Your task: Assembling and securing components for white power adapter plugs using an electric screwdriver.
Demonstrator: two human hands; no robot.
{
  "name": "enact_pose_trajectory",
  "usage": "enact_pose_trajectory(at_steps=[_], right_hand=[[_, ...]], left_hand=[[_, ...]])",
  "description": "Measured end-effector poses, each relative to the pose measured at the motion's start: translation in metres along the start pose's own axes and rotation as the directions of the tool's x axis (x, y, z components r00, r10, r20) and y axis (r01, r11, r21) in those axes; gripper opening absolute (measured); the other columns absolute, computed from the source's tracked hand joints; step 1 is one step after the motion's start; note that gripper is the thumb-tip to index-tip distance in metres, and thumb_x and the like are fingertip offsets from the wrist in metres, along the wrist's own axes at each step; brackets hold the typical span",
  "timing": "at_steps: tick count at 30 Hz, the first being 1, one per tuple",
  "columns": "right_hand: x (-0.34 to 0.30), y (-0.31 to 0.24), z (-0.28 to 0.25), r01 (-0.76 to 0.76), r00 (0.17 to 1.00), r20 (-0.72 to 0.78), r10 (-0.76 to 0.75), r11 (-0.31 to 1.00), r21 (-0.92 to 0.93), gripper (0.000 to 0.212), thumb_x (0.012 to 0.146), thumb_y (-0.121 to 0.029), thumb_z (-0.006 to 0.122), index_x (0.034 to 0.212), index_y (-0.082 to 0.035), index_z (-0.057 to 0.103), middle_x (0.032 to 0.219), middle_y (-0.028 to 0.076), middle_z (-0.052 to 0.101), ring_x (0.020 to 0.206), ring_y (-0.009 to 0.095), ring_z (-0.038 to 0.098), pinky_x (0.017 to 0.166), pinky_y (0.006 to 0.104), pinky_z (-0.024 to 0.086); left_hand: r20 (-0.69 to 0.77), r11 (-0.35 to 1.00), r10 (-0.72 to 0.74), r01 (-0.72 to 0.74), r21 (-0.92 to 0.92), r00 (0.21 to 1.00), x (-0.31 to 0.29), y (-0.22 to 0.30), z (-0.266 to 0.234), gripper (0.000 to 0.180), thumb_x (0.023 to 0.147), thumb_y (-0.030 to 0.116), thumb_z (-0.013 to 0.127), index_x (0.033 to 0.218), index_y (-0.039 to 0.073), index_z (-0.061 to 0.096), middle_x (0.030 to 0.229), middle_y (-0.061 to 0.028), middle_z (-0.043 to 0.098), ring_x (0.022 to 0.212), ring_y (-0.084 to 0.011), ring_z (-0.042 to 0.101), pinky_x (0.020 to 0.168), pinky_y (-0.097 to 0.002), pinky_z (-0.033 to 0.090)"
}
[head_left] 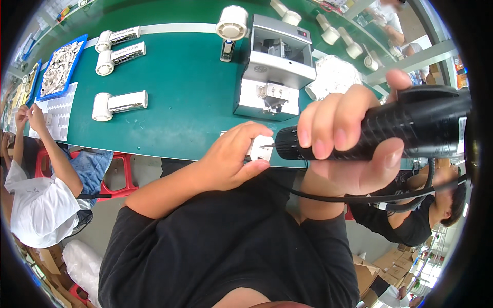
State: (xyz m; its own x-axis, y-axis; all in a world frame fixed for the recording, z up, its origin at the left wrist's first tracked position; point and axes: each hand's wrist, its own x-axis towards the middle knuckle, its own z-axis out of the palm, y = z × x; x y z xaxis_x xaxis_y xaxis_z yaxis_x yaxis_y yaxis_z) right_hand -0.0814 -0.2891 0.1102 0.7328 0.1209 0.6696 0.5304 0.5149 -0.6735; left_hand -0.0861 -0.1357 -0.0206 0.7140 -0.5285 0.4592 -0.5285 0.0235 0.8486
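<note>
My right hand (354,128) is wrapped round a black electric screwdriver (411,126), held level with its tip to the left. My left hand (239,151) grips a white plastic piece (262,149) at the table's front edge, thumb and fingers on its sides; the palm hides the rest of it. The screwdriver's thin bit reaches the face of this piece, though I cannot tell whether it sits in a screw. Just beyond my hands stands a grey metal screw feeder (275,69). A white handheld fan (232,25) is upright beside it.
Several white handheld fans (120,105) lie on the green table (179,87) to the left. A blue tray (61,66) of small white parts is farther left, near a co-worker's hands (31,118). White parts (336,74) are heaped right of the feeder. A black cable (359,198) hangs below the screwdriver.
</note>
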Motion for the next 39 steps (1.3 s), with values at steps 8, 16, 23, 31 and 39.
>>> enact_pose_trajectory(at_steps=[8, 16, 23, 31, 39], right_hand=[[0.001, 0.003, -0.001, 0.009, 1.0, 0.01, -0.009, 1.0, 0.017, 0.062, 0.091, -0.035, 0.052, 0.137, -0.004, 0.023, 0.072, 0.006, 0.048, 0.055, 0.017, 0.051, 0.054, 0.0342, 0.045], [0.002, 0.01, -0.002, 0.044, 0.994, 0.094, -0.048, 0.998, 0.036, 0.06, 0.09, -0.033, 0.054, 0.135, -0.005, 0.025, 0.071, 0.006, 0.048, 0.054, 0.017, 0.051, 0.053, 0.0334, 0.045], [0.008, 0.009, 0.0, -0.036, 0.977, 0.214, 0.025, 0.998, 0.048, 0.066, 0.089, -0.032, 0.056, 0.137, -0.006, 0.02, 0.071, 0.005, 0.05, 0.055, 0.016, 0.053, 0.053, 0.0316, 0.046], [0.023, 0.019, -0.045, -0.004, 0.981, 0.184, -0.06, 0.944, 0.33, 0.06, 0.091, -0.04, 0.048, 0.135, -0.003, 0.034, 0.071, 0.003, 0.048, 0.053, 0.015, 0.049, 0.053, 0.0306, 0.043], [0.016, 0.049, -0.06, -0.071, 0.966, -0.255, 0.036, 0.989, -0.131, 0.038, 0.08, 0.0, 0.057, 0.114, 0.004, 0.041, 0.061, 0.009, 0.053, 0.05, 0.017, 0.054, 0.05, 0.0304, 0.047]], left_hand=[[0.023, 1.0, -0.016, 0.017, -0.026, 1.0, -0.001, 0.0, -0.003, 0.047, 0.086, 0.034, 0.056, 0.118, 0.003, 0.042, 0.111, -0.0194, 0.051, 0.099, -0.0376, 0.051, 0.085, -0.0417, 0.04], [0.017, 1.0, 0.011, -0.011, 0.008, 1.0, -0.003, -0.004, -0.004, 0.049, 0.086, 0.037, 0.057, 0.12, 0.004, 0.041, 0.113, -0.019, 0.05, 0.101, -0.0376, 0.05, 0.086, -0.0412, 0.04], [0.046, 1.0, 0.007, -0.008, 0.012, 0.999, -0.002, -0.003, -0.005, 0.052, 0.086, 0.039, 0.057, 0.12, 0.004, 0.04, 0.111, -0.0189, 0.05, 0.101, -0.0375, 0.05, 0.086, -0.0407, 0.04], [0.081, 0.976, -0.163, 0.172, -0.132, 0.983, 0.005, 0.014, -0.008, 0.049, 0.09, 0.037, 0.052, 0.121, 0.001, 0.038, 0.107, -0.0186, 0.05, 0.095, -0.0351, 0.052, 0.084, -0.0384, 0.042], [-0.207, 0.992, 0.117, -0.106, 0.065, 0.971, -0.006, -0.019, -0.016, 0.055, 0.092, 0.039, 0.048, 0.127, 0.003, 0.028, 0.104, -0.0174, 0.047, 0.089, -0.0219, 0.049, 0.078, -0.0343, 0.042]])
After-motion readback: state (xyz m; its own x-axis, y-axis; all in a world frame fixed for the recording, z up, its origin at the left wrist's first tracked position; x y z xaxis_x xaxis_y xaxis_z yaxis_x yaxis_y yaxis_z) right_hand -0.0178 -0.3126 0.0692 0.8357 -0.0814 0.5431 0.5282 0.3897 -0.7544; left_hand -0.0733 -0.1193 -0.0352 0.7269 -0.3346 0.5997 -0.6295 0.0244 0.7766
